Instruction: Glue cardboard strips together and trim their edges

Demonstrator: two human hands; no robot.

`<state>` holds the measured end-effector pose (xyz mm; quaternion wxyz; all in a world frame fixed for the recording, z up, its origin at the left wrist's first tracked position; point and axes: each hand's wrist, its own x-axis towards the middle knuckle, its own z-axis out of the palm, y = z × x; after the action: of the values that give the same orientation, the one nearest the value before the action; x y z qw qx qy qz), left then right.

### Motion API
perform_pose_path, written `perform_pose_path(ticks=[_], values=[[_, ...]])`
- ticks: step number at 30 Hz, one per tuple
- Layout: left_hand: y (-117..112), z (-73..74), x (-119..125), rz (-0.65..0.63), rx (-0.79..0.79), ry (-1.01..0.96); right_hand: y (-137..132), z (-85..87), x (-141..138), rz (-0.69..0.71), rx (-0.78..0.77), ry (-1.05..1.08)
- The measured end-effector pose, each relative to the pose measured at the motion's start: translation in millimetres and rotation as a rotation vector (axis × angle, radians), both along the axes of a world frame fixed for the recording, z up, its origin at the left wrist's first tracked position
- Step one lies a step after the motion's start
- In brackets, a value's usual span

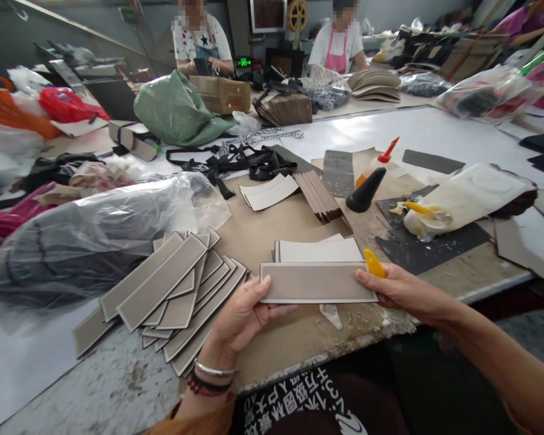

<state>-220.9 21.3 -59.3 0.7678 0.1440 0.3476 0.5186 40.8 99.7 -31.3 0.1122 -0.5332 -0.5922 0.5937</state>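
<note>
A long grey-brown cardboard strip (316, 283) with a pale border is held level above the table's front edge. My left hand (241, 320) pinches its left end, my right hand (401, 291) its right end. A yellow tool (373, 263) sticks up from my right hand's fingers. Just behind the strip lies a small stack of white-faced strips (320, 249). A fanned pile of several similar grey strips (172, 290) lies left of my left hand.
A brown work mat (272, 229) covers the table. On it: a black cone (366, 190), an orange-tipped glue bottle (381, 160), a row of brown pieces (320, 196), a glue-smeared bag (462, 199). A large plastic bag (90, 238) lies left. Two people work at the far side.
</note>
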Motion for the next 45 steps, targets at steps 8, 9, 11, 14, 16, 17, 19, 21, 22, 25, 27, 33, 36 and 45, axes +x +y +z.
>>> perform_pose_path(ticks=[8,9,11,14,16,17,19,21,22,25,27,33,36,45], values=[[-4.2,-8.4,3.7,0.005,-0.006,0.101,0.7,-0.9,-0.9,0.0,-0.027,-0.006],[-4.2,-9.1,4.7,0.031,0.0,0.142,0.6,-1.2,-2.3,0.005,-0.014,-0.016],[-4.0,-9.9,6.7,0.071,0.015,0.221,0.5,-1.5,-6.0,0.024,0.025,-0.036],[-4.2,-10.9,9.4,0.113,0.026,0.316,-0.4,-0.4,-12.4,0.036,0.131,-0.109],[-4.6,-11.9,11.5,0.136,0.025,0.355,-1.6,0.4,-16.5,0.033,0.214,-0.176],[-4.8,-12.4,12.6,0.151,0.026,0.366,-2.5,0.5,-18.3,0.04,0.251,-0.205],[-5.1,-13.8,14.8,0.174,0.029,0.374,-5.0,-0.2,-21.3,0.056,0.332,-0.263],[-5.1,-15.2,16.5,0.185,0.033,0.381,-7.9,-1.2,-23.2,0.07,0.43,-0.327],[-5.2,-15.8,17.0,0.187,0.031,0.388,-9.3,-1.6,-23.6,0.073,0.474,-0.344],[-6.6,-16.8,17.6,0.183,0.003,0.376,-11.4,-0.9,-21.3,0.084,0.463,-0.275],[-9.0,-17.6,18.8,0.154,-0.032,0.316,-10.2,-0.1,-16.3,0.099,0.353,-0.18],[-19.3,-31.5,39.3,0.101,-0.164,0.201,-12.5,-7.1,6.5,0.179,0.512,-0.532],[-23.0,-38.1,52.4,0.165,-0.237,0.278,-34.0,-13.4,6.1,0.153,0.882,-0.93],[-21.5,-37.0,64.3,0.222,-0.266,0.396,-92.6,-61.7,-45.4,0.485,1.356,-0.684]])
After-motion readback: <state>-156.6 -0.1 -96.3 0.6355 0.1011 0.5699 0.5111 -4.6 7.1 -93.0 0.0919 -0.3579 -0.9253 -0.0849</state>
